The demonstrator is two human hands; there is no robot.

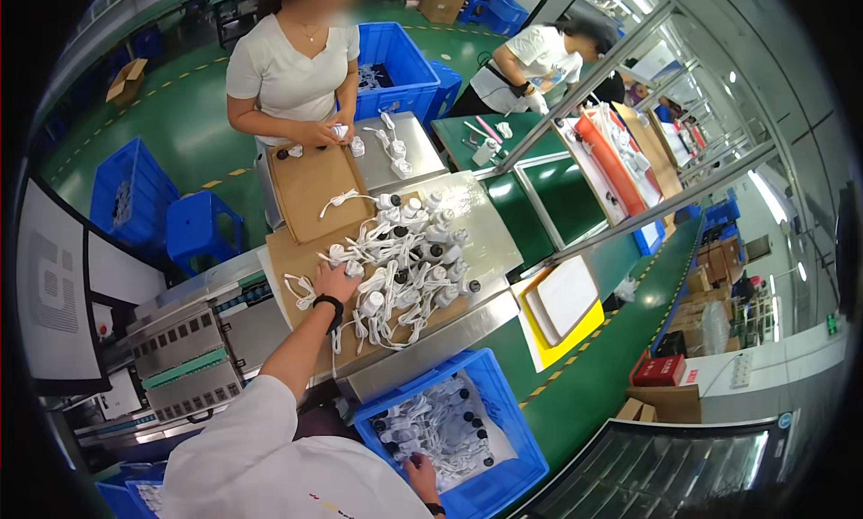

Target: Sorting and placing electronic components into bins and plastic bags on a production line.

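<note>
Head view: left hand (336, 283), fingers extended at one white corded device (354, 269), whether gripping cannot be told; its long axis unclear. Tangled device pile (395, 272): immediately right of those fingertips, left hand nearer. Right hand (420, 477): inside blue crate (519, 438), finger closure indiscernible, crated devices (445, 420) beside it.

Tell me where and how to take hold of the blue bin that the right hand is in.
Grip the blue bin by its rim on two opposite sides, probably from above and outside. The right-hand rim is exposed, while white corded pieces cover much of the inside. The far end looks close to the metal table, so fingers may have less room there.
</note>
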